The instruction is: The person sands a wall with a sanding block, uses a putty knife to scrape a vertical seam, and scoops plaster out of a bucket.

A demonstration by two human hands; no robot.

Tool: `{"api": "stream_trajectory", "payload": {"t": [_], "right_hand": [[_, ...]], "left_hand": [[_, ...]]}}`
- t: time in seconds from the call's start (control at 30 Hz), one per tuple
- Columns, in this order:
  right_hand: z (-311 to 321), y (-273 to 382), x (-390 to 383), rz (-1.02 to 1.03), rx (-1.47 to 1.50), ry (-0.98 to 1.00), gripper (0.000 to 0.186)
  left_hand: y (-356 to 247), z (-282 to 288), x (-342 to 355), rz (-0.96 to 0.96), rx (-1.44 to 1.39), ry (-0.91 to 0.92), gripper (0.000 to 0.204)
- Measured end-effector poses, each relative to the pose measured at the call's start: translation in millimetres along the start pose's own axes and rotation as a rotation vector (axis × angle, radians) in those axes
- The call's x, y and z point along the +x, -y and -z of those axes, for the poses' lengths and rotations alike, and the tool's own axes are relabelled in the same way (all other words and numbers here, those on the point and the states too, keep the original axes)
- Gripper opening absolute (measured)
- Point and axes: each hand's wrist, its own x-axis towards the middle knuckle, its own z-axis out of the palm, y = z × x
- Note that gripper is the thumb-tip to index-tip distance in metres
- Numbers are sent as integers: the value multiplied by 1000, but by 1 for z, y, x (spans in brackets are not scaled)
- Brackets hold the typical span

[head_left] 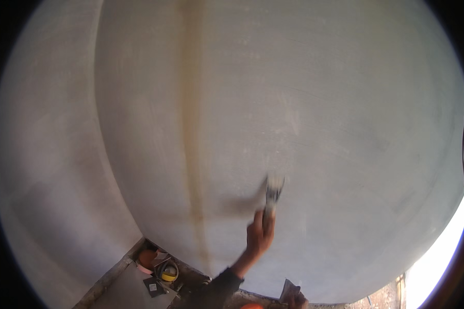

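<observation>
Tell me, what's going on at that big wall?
A person's left-hand grip holds a blurred, flat hand tool with a pale end up at a large, smooth grey wall; I can't tell whether it touches. Low down, the right-hand grip has a grey, flat, straight-edged plate. A yellowish-brown upright stripe marks the wall, left of the tool.

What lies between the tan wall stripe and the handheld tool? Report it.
Between stripe and tool, the head view shows only grey wall with a shadow across it.
</observation>
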Motion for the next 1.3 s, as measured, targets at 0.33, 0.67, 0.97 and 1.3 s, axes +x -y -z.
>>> {"api": "stream_trajectory", "payload": {"t": [0.33, 0.67, 0.97, 1.3], "right_hand": [[0, 15, 16, -16, 179, -40, 31], [-12, -12, 37, 138, 58, -46, 33], [5, 69, 19, 139, 129, -48, 33], [92, 154, -16, 128, 151, -16, 33]], "left_hand": [[-91, 25, 144, 64, -15, 64, 38], [-270, 61, 416, -65, 93, 108, 42], [-333, 114, 404, -61, 140, 128, 41], [-515, 147, 496, -32, 42, 81, 39]]}}
